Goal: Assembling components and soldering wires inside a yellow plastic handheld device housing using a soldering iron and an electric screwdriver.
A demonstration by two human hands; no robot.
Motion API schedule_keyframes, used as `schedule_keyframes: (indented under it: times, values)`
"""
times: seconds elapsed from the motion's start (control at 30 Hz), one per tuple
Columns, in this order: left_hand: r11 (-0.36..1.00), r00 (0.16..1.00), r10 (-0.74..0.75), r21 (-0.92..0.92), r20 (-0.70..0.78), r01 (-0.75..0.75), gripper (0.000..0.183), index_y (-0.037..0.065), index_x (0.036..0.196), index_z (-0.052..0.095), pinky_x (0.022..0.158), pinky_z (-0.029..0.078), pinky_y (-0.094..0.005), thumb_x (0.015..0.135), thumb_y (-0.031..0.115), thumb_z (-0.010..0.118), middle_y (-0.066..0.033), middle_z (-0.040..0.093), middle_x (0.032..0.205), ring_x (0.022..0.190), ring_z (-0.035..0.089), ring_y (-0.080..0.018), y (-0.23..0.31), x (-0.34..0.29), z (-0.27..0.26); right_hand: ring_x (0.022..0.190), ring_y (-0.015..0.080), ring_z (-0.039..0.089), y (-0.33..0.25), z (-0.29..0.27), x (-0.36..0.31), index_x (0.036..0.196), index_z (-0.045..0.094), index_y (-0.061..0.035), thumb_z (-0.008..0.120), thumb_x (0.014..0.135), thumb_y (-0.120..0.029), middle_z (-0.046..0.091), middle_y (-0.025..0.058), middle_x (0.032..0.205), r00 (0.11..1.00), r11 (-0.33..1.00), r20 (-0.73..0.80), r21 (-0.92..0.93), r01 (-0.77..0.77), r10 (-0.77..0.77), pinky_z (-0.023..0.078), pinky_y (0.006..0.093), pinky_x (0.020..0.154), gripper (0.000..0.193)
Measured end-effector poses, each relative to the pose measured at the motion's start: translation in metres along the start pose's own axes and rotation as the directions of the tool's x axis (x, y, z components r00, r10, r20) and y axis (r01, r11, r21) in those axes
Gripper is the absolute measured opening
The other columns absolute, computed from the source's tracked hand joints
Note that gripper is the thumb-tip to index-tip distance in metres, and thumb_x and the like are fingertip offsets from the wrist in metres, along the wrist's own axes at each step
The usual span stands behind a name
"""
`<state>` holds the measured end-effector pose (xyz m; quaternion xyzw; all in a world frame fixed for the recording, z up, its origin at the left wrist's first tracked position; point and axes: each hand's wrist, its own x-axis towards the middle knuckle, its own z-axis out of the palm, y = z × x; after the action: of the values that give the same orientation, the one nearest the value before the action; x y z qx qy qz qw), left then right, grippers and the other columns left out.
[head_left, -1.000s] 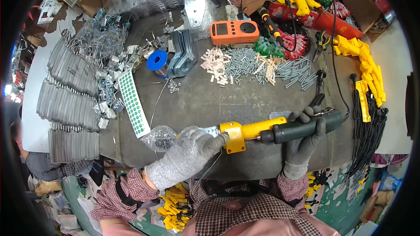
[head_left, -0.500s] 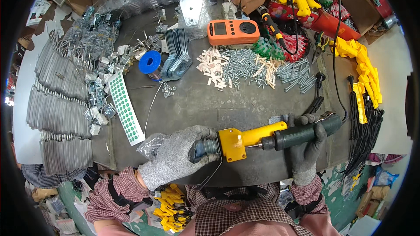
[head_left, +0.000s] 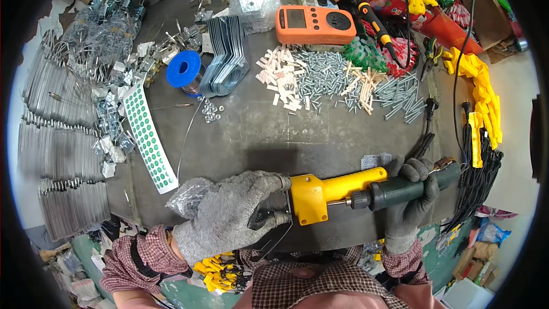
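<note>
My left hand [head_left: 231, 209], in a grey knit glove, is closed around the left end of a yellow plastic tool housing [head_left: 310, 199]. The housing has a squarish block and a long handle reaching right. Clear plastic wrap [head_left: 191, 197] sticks out beyond the left hand, and a thin bent metal rod hangs below its fingers. A dark green electric screwdriver [head_left: 403, 191] lies in my gloved right hand [head_left: 413, 212], whose fingers wrap around its barrel. Its bit points left and meets the right edge of the block. What the left palm covers is hidden.
Above the hands lie screws [head_left: 320, 74], pale small strips [head_left: 280, 74] and an orange meter [head_left: 315, 24]. On the left are a green-dotted sticker sheet [head_left: 147, 137], a blue wire spool [head_left: 184, 68] and stacked metal parts [head_left: 57, 149]. Black cords [head_left: 486, 177] hang at the right edge.
The view has shifted slightly. The yellow housing and the screwdriver have moved a little right and down together, with the block turned slightly. Both hands keep their hold.
</note>
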<state>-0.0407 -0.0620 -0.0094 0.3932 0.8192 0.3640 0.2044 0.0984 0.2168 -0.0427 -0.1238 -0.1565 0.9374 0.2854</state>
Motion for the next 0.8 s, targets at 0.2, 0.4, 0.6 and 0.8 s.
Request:
schedule_keyframes:
  times: [0.2, 0.4, 0.6, 0.8]
  values:
    - [0.997, 0.997, 0.074, 0.033, 0.004, -0.074, 0.055, 0.011, 0.133, 0.058, 0.09, 0.055, -0.0467, 0.086, 0.029, 0.08, -0.0137, 0.066, 0.119, 0.108, 0.065, -0.0372, -0.002, -0.004, -0.004, 0.089, 0.0178, 0.056, 0.003, -0.002, 0.001, 0.107, 0.05, -0.0093, 0.065, 0.094, -0.003, 0.05, 0.0009, 0.093, 0.997, 0.989, 0.072, 0.143, -0.02, 0.01, 0.032, 0.0471, 0.123, 0.021]
    - [0.947, 0.989, -0.027, -0.314, 0.146, 0.072, 0.053, 0.007, 0.135, 0.056, 0.102, 0.051, -0.0367, 0.09, 0.021, 0.079, -0.008, 0.062, 0.13, 0.12, 0.062, -0.0208, -0.001, -0.005, -0.014, 0.098, 0.0184, 0.06, -0.001, -0.002, 0.002, 0.133, 0.05, -0.0111, 0.07, 0.096, -0.022, 0.06, 0.0036, 0.106, 0.998, 0.997, 0.053, -0.065, 0.033, -0.029, 0.04, 0.0447, 0.113, 0.043]
    - [0.774, 0.935, 0.053, 0.606, -0.351, 0.184, 0.023, 0.012, 0.113, 0.071, 0.089, 0.049, -0.047, 0.092, 0.02, 0.067, -0.0109, 0.064, 0.107, 0.102, 0.06, -0.0334, -0.057, 0.018, -0.047, 0.115, 0.0263, 0.061, -0.017, 0.002, 0.018, 0.147, 0.045, -0.0126, 0.058, 0.101, -0.049, 0.057, 0.0111, 0.14, 0.951, 0.994, 0.305, -0.104, -0.02, 0.051, 0.033, 0.0635, 0.115, 0.06]
    - [0.736, 0.931, 0.157, 0.667, -0.33, 0.112, 0.016, 0.01, 0.099, 0.07, 0.083, 0.051, -0.0481, 0.089, 0.023, 0.068, -0.011, 0.067, 0.091, 0.093, 0.066, -0.0327, -0.071, 0.04, -0.043, 0.104, 0.0178, 0.065, -0.007, -0.018, 0.039, 0.13, 0.056, -0.0166, 0.066, 0.099, -0.034, 0.065, 0.0052, 0.121, 0.968, 0.991, 0.243, 0.127, 0.035, -0.065, 0.045, 0.0553, 0.105, 0.037]
